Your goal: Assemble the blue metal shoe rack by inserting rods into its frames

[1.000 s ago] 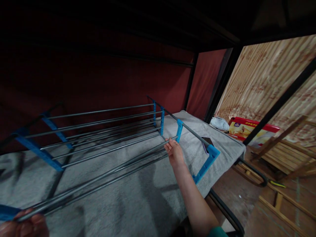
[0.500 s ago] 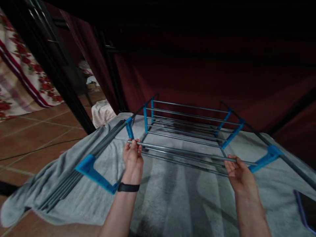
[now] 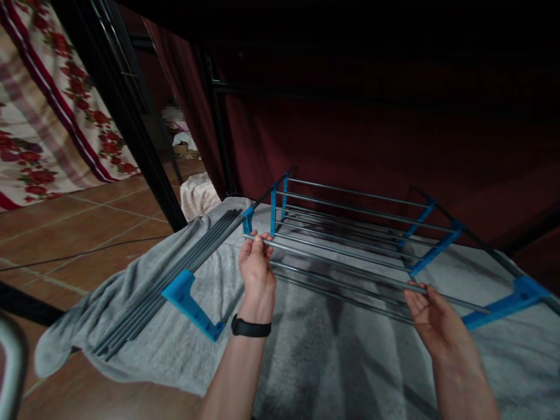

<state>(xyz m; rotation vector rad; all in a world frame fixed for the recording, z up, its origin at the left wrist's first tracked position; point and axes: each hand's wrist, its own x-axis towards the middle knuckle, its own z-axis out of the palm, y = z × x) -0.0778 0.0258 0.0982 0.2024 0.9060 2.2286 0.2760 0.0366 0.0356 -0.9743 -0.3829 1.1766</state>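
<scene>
Blanket (image 3: 341, 364) lies under the rack (image 3: 435, 249). Gray rod (image 3: 332, 261) spans rack's near side, longways L to R. L hand (image 3: 258, 265) & R hand (image 3: 433, 321) pinch it w/ fingers, nr rack's L & R sides resp. Both touch rod, so neither's nearer.

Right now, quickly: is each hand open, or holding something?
Left hand: closed, holding a grey metal rod near one end.
Right hand: closed lightly, holding the same rod toward its other end.

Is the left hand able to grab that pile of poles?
Probably not right now: the left hand is holding a rod, and a side tube lies between it and the piled poles.
</scene>
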